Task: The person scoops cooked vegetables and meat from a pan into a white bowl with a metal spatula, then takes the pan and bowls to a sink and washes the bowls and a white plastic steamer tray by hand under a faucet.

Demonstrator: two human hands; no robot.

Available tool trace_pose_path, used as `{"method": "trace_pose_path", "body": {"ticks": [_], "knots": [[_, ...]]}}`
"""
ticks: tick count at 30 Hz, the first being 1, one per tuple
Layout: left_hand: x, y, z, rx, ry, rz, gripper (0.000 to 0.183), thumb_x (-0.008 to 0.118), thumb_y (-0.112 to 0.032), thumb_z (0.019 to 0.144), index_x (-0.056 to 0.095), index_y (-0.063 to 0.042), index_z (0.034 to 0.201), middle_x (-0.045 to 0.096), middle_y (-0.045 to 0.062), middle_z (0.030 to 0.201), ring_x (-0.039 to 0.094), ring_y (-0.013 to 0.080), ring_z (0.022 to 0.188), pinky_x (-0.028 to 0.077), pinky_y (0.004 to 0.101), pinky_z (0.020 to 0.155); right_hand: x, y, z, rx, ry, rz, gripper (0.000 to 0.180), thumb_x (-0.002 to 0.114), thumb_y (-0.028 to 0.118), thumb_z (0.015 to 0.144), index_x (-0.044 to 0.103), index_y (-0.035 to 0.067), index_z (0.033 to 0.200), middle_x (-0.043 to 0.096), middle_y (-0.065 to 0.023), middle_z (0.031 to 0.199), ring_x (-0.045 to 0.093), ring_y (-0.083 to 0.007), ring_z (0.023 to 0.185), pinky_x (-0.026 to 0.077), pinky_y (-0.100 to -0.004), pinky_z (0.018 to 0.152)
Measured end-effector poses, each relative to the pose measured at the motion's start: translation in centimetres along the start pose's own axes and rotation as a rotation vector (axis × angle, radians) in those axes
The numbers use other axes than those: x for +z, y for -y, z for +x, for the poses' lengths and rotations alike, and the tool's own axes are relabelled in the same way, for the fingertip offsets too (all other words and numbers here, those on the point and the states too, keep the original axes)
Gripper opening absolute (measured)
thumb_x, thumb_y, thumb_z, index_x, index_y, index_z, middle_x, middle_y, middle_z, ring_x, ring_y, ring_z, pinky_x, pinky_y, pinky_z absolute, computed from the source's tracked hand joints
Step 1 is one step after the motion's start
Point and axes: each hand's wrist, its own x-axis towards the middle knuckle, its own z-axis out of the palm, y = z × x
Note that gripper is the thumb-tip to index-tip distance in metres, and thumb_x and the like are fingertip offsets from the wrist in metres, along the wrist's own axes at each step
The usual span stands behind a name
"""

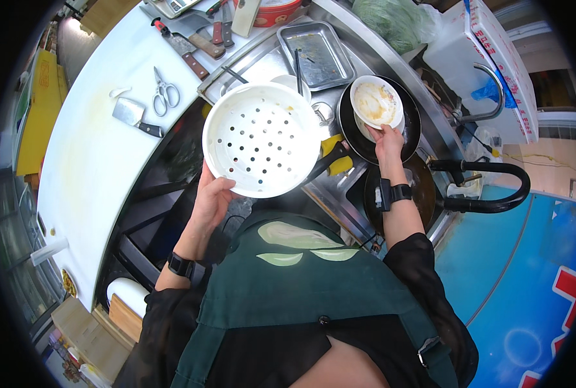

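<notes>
My left hand (pixel 214 196) grips the lower left rim of a white plastic colander (pixel 268 140), thumb inside the rim. Round holes dot its bottom, and a few small bits cling near the far side. In my right hand (pixel 387 140) is the near edge of a small white bowl (pixel 377 103) with brownish food residue inside. That bowl is over a black frying pan (pixel 411 128); another pale dish shows partly beneath it. The pan's black handle (pixel 330 159) points towards me, beside a yellow cloth or sponge (pixel 340 166).
A metal tray (pixel 314 56) with residue lies on the steel counter behind the colander. Several knives (pixel 205 46), scissors (pixel 164 93) and a cleaver (pixel 130 114) lie on the white worktop (pixel 84 174). At right are a brown pan (pixel 421 194), a faucet (pixel 496 92) and a white foam box (pixel 477 72).
</notes>
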Motion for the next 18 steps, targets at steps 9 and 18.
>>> {"method": "trace_pose_path", "body": {"ticks": [9,18], "knots": [[-0.3,0.2,0.0,-0.004,-0.017,-0.025,0.081,0.05,0.002,0.069,0.02,-0.008,0.144,0.043,0.018,0.133,0.056,0.0322,0.114,0.056,0.0459,0.086,-1.7,-1.5,0.0,0.006,-0.131,0.041,0.037,0.042,-0.01,0.088,0.042,-0.008,0.126,0.051,-0.0236,0.125,0.059,-0.0403,0.107,0.057,-0.0506,0.087],[1.6,0.8,1.8,-0.035,0.069,0.011,0.081,0.047,0.002,0.069,0.019,-0.009,0.145,0.046,0.018,0.131,0.06,0.0312,0.108,0.059,0.0418,0.076,-4.5,2.6,-6.7,0.154,-0.003,-0.084,0.019,0.055,0.008,0.094,0.051,-0.007,0.104,0.064,-0.0216,0.095,0.068,-0.0334,0.086,0.058,-0.0395,0.079]]}}
